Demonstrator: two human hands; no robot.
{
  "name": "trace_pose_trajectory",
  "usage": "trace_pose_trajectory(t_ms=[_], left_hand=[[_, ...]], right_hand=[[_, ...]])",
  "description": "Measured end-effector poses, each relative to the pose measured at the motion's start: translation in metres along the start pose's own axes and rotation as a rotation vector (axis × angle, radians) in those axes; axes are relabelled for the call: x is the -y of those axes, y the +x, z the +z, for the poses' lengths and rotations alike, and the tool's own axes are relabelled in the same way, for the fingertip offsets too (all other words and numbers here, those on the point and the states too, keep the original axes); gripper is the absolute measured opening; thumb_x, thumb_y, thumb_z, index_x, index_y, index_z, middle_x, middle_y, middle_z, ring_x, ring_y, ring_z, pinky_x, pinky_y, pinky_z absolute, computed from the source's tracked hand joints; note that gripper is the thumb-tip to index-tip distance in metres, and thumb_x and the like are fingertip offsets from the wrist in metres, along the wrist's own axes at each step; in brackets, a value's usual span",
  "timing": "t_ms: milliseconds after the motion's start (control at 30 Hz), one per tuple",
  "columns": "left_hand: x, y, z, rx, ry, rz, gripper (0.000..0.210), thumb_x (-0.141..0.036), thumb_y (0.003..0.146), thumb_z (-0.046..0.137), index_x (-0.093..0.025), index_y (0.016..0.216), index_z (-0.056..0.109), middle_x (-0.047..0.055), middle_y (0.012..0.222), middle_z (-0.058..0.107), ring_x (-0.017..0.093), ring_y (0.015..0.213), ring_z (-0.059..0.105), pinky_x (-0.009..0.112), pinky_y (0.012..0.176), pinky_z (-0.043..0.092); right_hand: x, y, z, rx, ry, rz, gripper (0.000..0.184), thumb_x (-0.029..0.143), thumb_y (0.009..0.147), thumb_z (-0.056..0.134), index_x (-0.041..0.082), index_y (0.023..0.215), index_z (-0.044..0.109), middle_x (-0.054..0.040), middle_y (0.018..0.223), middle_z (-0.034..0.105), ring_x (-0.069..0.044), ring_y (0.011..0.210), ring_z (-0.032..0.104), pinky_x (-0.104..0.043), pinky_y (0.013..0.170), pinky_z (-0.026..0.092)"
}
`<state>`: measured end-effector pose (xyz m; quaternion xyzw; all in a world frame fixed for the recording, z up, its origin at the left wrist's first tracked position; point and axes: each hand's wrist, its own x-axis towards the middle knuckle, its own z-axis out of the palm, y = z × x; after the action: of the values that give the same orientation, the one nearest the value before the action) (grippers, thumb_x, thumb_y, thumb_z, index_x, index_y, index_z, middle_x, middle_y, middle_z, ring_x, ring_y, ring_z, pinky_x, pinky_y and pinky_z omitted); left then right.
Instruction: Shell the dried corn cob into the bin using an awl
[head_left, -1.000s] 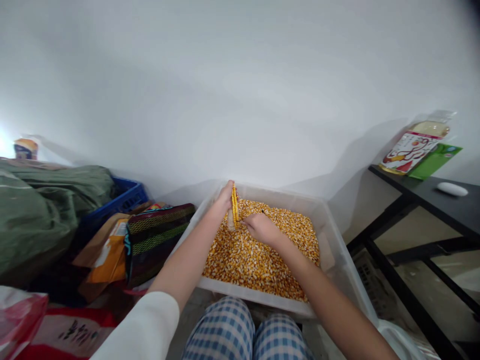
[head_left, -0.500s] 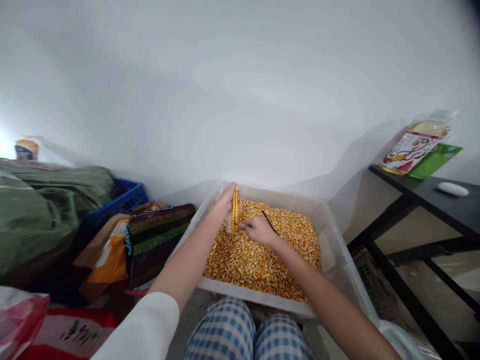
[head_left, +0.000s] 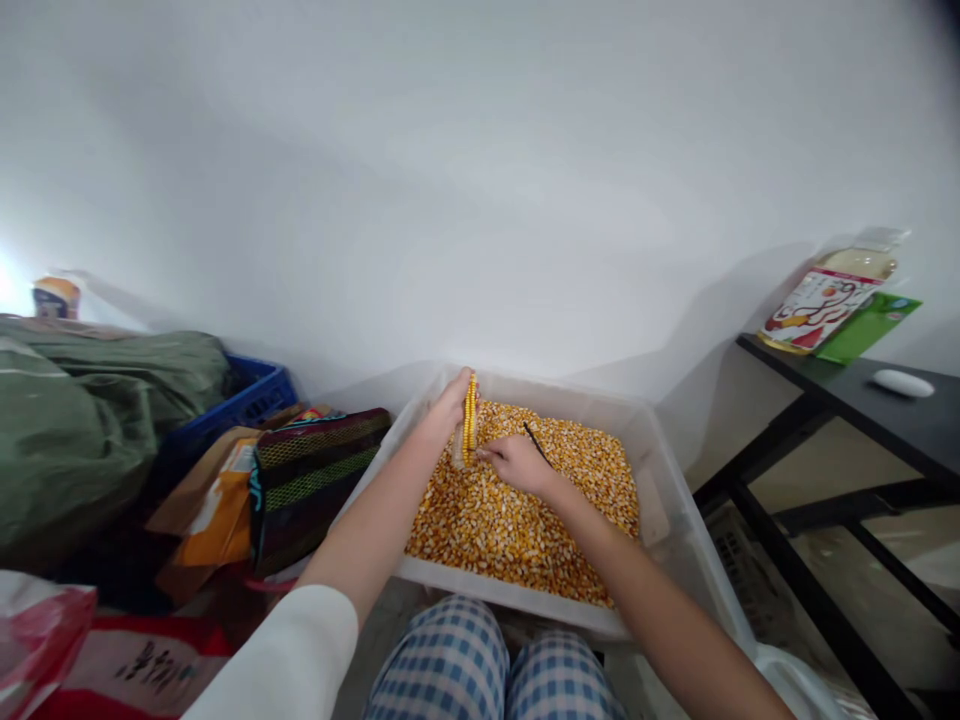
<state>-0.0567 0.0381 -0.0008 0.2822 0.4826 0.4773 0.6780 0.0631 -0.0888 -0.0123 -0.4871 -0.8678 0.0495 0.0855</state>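
My left hand [head_left: 452,397] is wrapped round an ear of corn [head_left: 470,420], held upright above the kernels. Rows of yellow kernels remain on its right side, while the side toward my palm looks pale and stripped. At the lower end of the ear, my right hand [head_left: 519,462] is closed, fingertips pressed together close to the cob. What those fingers hold, if anything, is too small to make out. A thin black stick-like thing [head_left: 538,445] shows beside the right wrist; whether it is held or lies there I cannot tell. Loose corn kernels [head_left: 517,530] spread below both hands.
A translucent plastic bin [head_left: 667,480] holds the kernels, against the white wall. On the left are a blue crate [head_left: 262,393], a green cloth [head_left: 97,430] and a dark striped bag [head_left: 322,480]. A black table [head_left: 847,390] on the right bears a bottle [head_left: 825,300].
My right hand has shifted very slightly at the lower end of the ear. The left hand keeps its hold, and the view has moved a little.
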Motion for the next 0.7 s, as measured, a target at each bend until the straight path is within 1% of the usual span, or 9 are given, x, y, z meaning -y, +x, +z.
trace_pose_trajectory(t_ms=[67, 167, 267, 467, 600, 633, 700], left_hand=[[0.001, 0.0, 0.001, 0.011, 0.041, -0.016, 0.032, -0.04, 0.083, 0.047, -0.019, 0.059, 0.047, -0.001, 0.038, 0.04, 0.011, 0.03, 0.037, 0.023, 0.034, 0.031], [0.007, 0.0, 0.003, 0.002, 0.08, -0.013, 0.032, -0.04, 0.083, 0.047, -0.02, 0.057, 0.046, -0.001, 0.039, 0.04, 0.011, 0.029, 0.037, 0.023, 0.034, 0.031], [0.013, -0.001, 0.006, -0.003, 0.121, 0.005, 0.031, -0.04, 0.082, 0.048, -0.02, 0.058, 0.048, 0.0, 0.039, 0.041, 0.011, 0.029, 0.038, 0.023, 0.034, 0.031], [0.016, -0.004, 0.012, 0.032, 0.236, 0.101, 0.03, -0.037, 0.083, 0.045, -0.02, 0.058, 0.048, 0.0, 0.039, 0.041, 0.012, 0.03, 0.039, 0.025, 0.035, 0.033], [0.016, -0.011, 0.02, 0.148, 0.33, 0.205, 0.031, -0.036, 0.082, 0.046, -0.019, 0.056, 0.049, 0.0, 0.041, 0.042, 0.013, 0.03, 0.039, 0.025, 0.035, 0.031], [0.016, -0.014, 0.023, 0.162, 0.329, 0.218, 0.031, -0.035, 0.082, 0.047, -0.018, 0.056, 0.049, 0.001, 0.041, 0.042, 0.013, 0.031, 0.04, 0.025, 0.036, 0.03], [0.015, -0.02, 0.027, 0.133, 0.235, 0.209, 0.029, -0.032, 0.079, 0.054, -0.017, 0.055, 0.051, 0.001, 0.041, 0.044, 0.012, 0.032, 0.04, 0.024, 0.037, 0.029]], right_hand=[[0.003, 0.0, -0.001, 0.012, -0.05, -0.008, 0.031, 0.024, 0.09, 0.035, 0.015, 0.086, 0.065, -0.0093, 0.087, 0.068, -0.016, 0.082, 0.061, -0.023, 0.072, 0.039], [0.009, -0.001, -0.004, 0.041, -0.173, -0.053, 0.024, 0.014, 0.084, 0.041, 0.012, 0.089, 0.064, -0.0121, 0.089, 0.067, -0.019, 0.084, 0.062, -0.026, 0.075, 0.041], [0.015, -0.002, -0.004, 0.091, -0.238, -0.061, 0.024, 0.009, 0.08, 0.042, 0.011, 0.091, 0.064, -0.0134, 0.089, 0.067, -0.021, 0.084, 0.062, -0.028, 0.075, 0.043], [0.013, 0.0, 0.0, 0.12, -0.188, -0.005, 0.025, 0.013, 0.082, 0.042, 0.014, 0.088, 0.066, -0.0129, 0.089, 0.068, -0.021, 0.085, 0.064, -0.026, 0.076, 0.044], [0.01, 0.0, -0.003, 0.128, -0.18, -0.001, 0.026, 0.014, 0.081, 0.041, 0.014, 0.087, 0.067, -0.0132, 0.088, 0.069, -0.021, 0.084, 0.064, -0.026, 0.072, 0.044], [0.011, -0.001, -0.004, 0.129, -0.177, 0.0, 0.027, 0.015, 0.082, 0.041, 0.014, 0.087, 0.067, -0.0134, 0.088, 0.069, -0.021, 0.084, 0.064, -0.026, 0.072, 0.044], [0.012, -0.001, -0.006, 0.129, -0.167, 0.002, 0.028, 0.017, 0.084, 0.039, 0.014, 0.089, 0.067, -0.0136, 0.09, 0.068, -0.021, 0.085, 0.064, -0.026, 0.072, 0.044]])
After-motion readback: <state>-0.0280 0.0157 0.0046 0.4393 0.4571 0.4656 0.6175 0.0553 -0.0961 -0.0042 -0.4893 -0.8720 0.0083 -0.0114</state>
